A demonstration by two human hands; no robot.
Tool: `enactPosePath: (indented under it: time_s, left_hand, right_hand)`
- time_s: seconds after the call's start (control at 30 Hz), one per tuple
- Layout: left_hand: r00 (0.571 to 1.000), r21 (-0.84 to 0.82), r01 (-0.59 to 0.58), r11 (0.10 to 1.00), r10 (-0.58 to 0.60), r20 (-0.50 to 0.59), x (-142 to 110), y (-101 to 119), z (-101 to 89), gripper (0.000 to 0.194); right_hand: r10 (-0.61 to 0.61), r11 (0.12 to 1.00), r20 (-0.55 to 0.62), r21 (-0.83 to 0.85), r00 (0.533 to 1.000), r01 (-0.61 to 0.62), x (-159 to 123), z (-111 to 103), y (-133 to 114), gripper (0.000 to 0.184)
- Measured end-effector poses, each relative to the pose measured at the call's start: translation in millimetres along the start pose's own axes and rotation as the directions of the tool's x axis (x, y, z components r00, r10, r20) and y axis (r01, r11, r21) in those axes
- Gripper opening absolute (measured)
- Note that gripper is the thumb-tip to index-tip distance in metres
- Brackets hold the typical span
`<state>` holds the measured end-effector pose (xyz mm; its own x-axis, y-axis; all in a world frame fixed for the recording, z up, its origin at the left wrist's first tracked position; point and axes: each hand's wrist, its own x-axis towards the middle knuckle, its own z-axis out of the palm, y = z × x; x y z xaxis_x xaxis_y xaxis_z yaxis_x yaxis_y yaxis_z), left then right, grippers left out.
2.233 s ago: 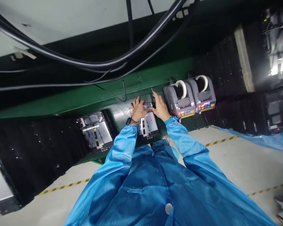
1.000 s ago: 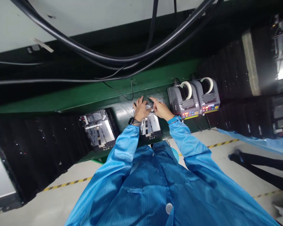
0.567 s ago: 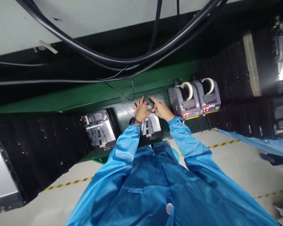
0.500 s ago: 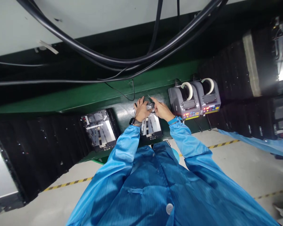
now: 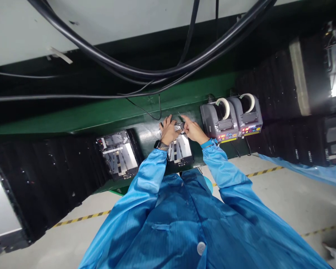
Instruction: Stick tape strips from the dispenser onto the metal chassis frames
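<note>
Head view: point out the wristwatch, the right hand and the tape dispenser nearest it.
Wristwatch [image 5: 158,144], head view, on its face.
Right hand [image 5: 193,131], head view, on its back.
Tape dispenser [image 5: 209,121], head view, on its grey casing.

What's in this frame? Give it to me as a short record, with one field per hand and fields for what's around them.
Left hand: fingers on a small metal part; wristwatch on the wrist
Right hand: fingertips at the same part; a thin pointed item just beyond them, unclear if held
Under hands: flat electronic unit
Beside: second electronic unit, two tape dispensers
Clothing: blue coat
</note>
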<state>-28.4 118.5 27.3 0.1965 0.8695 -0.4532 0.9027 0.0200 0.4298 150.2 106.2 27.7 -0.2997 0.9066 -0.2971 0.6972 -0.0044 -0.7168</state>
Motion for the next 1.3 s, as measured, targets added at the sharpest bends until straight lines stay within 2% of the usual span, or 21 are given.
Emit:
enactPosePath:
  time_s: [0.27,0.63,0.93,1.07,1.3]
  left_hand:
    - [1.0,-0.021,-0.006,1.0,0.006,0.006,-1.2,1.2,-2.7,0.05]
    - [1.0,-0.033,0.0,0.999,0.0,0.011,-2.9,2.6,-5.5,0.051]
    - [1.0,-0.02,-0.006,1.0,0.006,-0.004,-1.9,1.1,-3.5,0.049]
    - [1.0,-0.018,-0.007,1.0,0.007,-0.005,-2.2,1.9,-3.9,0.049]
    - [1.0,-0.027,0.005,1.0,-0.005,0.0,-3.5,3.9,-5.8,0.051]
  right_hand:
    - [0.014,0.998,0.016,-0.069,1.0,-0.013,1.7,1.2,-4.9,0.083]
    - [0.023,1.0,0.004,0.014,1.0,-0.023,-4.7,-3.0,-6.3,0.078]
    - [0.046,0.989,0.01,-0.141,0.999,-0.044,-2.6,2.3,-11.3,0.079]
    - [0.066,0.987,0.011,-0.149,0.998,-0.064,-3.2,2.8,-13.1,0.082]
    - [0.017,0.984,-0.014,-0.175,1.0,-0.019,-8.0,2.9,-11.8,0.083]
